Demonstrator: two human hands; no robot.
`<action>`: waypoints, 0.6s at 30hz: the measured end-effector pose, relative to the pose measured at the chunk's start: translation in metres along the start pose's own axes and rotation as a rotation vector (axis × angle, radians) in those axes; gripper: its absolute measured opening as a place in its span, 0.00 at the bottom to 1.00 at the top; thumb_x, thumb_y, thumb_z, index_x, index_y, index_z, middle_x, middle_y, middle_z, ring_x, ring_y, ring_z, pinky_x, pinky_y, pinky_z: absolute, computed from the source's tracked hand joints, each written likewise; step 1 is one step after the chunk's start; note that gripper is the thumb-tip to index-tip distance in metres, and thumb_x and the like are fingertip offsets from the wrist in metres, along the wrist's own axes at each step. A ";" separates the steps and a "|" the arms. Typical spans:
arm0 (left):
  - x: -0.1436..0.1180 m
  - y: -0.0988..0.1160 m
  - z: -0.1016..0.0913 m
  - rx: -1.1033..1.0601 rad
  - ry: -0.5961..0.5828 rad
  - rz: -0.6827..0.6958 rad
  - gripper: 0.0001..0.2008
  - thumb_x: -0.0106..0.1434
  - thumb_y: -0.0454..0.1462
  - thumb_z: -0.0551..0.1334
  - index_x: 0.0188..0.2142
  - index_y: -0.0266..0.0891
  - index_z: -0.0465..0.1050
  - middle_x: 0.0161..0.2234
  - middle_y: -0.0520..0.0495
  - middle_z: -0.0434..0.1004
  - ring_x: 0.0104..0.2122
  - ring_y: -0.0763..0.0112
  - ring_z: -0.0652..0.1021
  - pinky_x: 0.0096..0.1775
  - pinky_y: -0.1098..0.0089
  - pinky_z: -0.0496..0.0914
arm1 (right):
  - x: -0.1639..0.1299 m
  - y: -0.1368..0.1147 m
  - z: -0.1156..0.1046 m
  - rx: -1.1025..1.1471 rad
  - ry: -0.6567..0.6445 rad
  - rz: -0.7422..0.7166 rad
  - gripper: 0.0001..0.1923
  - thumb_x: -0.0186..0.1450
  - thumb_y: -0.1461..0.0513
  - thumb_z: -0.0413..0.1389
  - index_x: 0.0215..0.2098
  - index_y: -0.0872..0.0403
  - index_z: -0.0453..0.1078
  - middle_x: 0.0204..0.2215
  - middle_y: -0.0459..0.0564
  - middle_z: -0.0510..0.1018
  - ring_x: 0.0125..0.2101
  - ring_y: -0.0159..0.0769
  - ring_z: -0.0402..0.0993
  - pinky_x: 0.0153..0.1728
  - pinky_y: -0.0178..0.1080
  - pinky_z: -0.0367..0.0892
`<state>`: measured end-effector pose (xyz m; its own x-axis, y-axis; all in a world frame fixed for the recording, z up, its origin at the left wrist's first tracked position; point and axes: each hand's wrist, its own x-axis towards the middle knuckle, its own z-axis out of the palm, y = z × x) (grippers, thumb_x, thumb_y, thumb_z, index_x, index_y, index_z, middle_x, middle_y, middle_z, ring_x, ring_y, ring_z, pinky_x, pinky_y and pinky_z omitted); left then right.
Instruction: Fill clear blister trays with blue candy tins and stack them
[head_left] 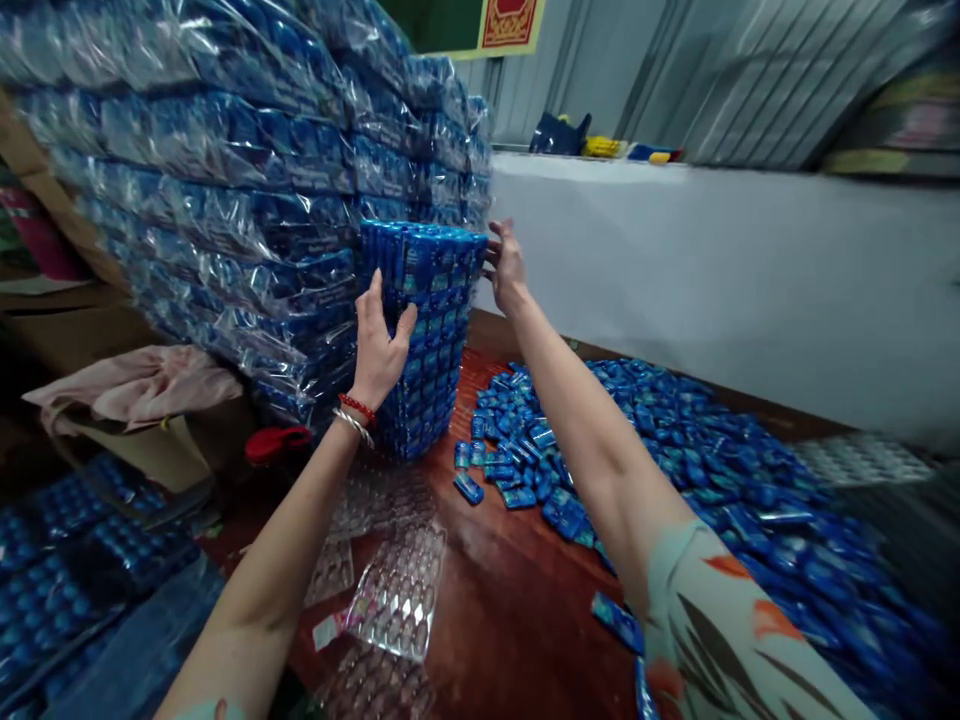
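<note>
A tall stack of small blue packets [439,290] stands on the reddish-brown table in front of me, beside the big wrapped pile. My left hand [381,340] lies along its left front side, fingers pointing up and thumb spread apart. At its upper right edge is my right hand [507,262], fingers apart, the fingertips partly hidden behind the edge. Both hands seem to touch the stack, one on either side. Loose blue packets [517,450] lie heaped to the right of its base. Clear plastic blister trays [401,590] lie on the table below my left hand.
Shrink-wrapped blue packs [225,200] rise high at the left. A white ledge [675,250] runs behind the table. At lower left are a pink cloth [142,385], a red lid-like thing [277,443] and filled blue trays [45,580]. Another clear tray [862,458] lies far right.
</note>
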<state>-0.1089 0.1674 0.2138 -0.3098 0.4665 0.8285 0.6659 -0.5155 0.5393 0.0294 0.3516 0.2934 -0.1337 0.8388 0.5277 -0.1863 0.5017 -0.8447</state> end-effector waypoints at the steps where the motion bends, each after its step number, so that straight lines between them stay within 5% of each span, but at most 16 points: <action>1: -0.003 0.000 0.000 0.002 -0.006 0.003 0.30 0.62 0.49 0.55 0.60 0.43 0.51 0.55 0.40 0.58 0.57 0.59 0.62 0.58 0.54 0.56 | -0.011 0.007 -0.009 0.033 0.004 0.039 0.35 0.65 0.42 0.33 0.57 0.57 0.58 0.45 0.53 0.71 0.43 0.37 0.70 0.41 0.44 0.65; 8: -0.011 -0.003 -0.003 0.015 0.010 0.005 0.30 0.63 0.48 0.56 0.61 0.43 0.51 0.57 0.40 0.57 0.58 0.60 0.60 0.59 0.54 0.54 | -0.110 0.056 -0.047 0.091 0.031 0.157 0.28 0.62 0.44 0.43 0.56 0.48 0.57 0.54 0.53 0.66 0.43 0.37 0.71 0.40 0.42 0.68; 12: -0.032 -0.014 -0.005 0.012 0.063 -0.136 0.34 0.61 0.48 0.58 0.63 0.44 0.46 0.60 0.41 0.52 0.61 0.59 0.56 0.60 0.56 0.52 | -0.152 0.079 -0.045 -0.055 -0.032 0.184 0.27 0.63 0.47 0.45 0.56 0.48 0.57 0.53 0.52 0.67 0.44 0.36 0.71 0.41 0.41 0.67; 18: -0.104 -0.048 0.009 -0.024 -0.094 -0.377 0.49 0.54 0.48 0.64 0.65 0.41 0.34 0.65 0.39 0.41 0.64 0.58 0.48 0.62 0.57 0.45 | -0.269 0.133 -0.021 -0.321 -0.165 0.408 0.24 0.58 0.56 0.53 0.52 0.53 0.63 0.41 0.52 0.75 0.42 0.41 0.71 0.40 0.45 0.68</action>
<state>-0.1029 0.1501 0.1004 -0.4655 0.6896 0.5548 0.5006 -0.3119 0.8076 0.0605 0.1974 0.0370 -0.2886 0.9477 0.1362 0.2162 0.2030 -0.9550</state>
